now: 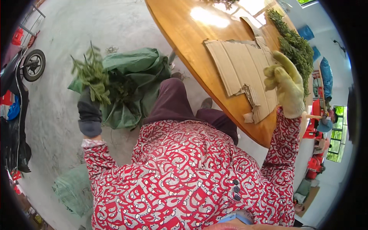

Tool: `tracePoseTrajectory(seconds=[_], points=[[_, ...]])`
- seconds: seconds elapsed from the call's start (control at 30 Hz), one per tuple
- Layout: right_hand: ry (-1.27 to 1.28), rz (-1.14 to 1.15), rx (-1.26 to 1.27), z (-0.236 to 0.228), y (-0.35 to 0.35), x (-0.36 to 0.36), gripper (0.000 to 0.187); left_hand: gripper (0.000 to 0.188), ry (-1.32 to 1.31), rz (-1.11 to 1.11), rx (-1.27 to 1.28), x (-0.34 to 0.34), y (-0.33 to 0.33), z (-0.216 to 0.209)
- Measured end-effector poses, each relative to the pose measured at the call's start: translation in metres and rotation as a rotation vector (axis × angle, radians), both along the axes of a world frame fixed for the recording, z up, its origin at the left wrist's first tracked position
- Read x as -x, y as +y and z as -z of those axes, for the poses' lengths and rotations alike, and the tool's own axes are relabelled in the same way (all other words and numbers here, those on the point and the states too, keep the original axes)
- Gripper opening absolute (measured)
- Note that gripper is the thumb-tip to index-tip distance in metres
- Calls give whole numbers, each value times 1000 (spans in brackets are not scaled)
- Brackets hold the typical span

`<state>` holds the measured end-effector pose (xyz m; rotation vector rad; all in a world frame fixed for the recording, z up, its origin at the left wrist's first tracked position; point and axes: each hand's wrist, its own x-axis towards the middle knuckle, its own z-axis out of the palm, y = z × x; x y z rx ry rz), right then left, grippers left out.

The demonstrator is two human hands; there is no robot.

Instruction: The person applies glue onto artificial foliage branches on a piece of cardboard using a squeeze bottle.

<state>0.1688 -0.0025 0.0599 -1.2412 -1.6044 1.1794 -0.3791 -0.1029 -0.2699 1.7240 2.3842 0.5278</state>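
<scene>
My left hand [90,109], in a dark grey glove, is closed on a bunch of green conifer sprigs [92,73]. It holds them up beside a green woven sack [132,63], which lies open on the floor with more dark greenery inside. My right hand [286,86], in a pale yellow glove, is raised over the right part of the table. Its fingers are bent and partly apart, and nothing shows between them. Beneath and left of it lies a torn sheet of brown cardboard [239,67]. A pile of conifer branches [297,50] rests just beyond that hand, along the table's edge.
The round wooden table [184,46] curves close on my right, its edge near my knees. Another green sack [73,189] lies on the floor at lower left. A two-wheeler's wheel [33,65] stands at far left. Shelves and red items line the right wall.
</scene>
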Motion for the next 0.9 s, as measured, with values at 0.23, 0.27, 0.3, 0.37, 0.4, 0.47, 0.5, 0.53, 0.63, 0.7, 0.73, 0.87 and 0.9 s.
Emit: tracePoseTrajectory(seconds=[0.23,0.27,0.3,0.37,0.4,0.47,0.5,0.53,0.63,0.7,0.73,0.87,0.9], points=[[-105,39,22,-15,-17,3,53,27,-41,-124,397,-14,-103,126],[-99,53,12,-15,-20,3,54,27,-42,-133,416,-24,-113,134],[-92,67,0,-16,-22,3,54,27,-40,-141,429,-29,-119,141],[-106,60,16,-17,-26,1,56,27,-31,-152,439,-30,-121,148],[-102,54,22,-17,-28,2,56,26,-17,-151,441,-28,-118,148],[-80,33,22,-16,-30,2,56,26,10,-140,434,-20,-109,149],[-84,35,25,-17,-31,3,56,26,22,-137,442,-16,-106,148],[-82,46,26,-18,-31,4,56,26,43,-131,443,-10,-102,146],[-81,67,38,-16,-31,5,56,26,95,-101,446,3,-76,142],[-75,73,52,-16,-29,9,55,25,139,-84,449,13,-56,141],[-80,76,64,-17,-28,11,56,25,158,-74,456,21,-50,137],[-64,86,90,-15,-29,10,57,25,213,-47,470,43,-33,129],[-62,88,100,-16,-28,12,57,25,222,-46,471,53,-32,124]])
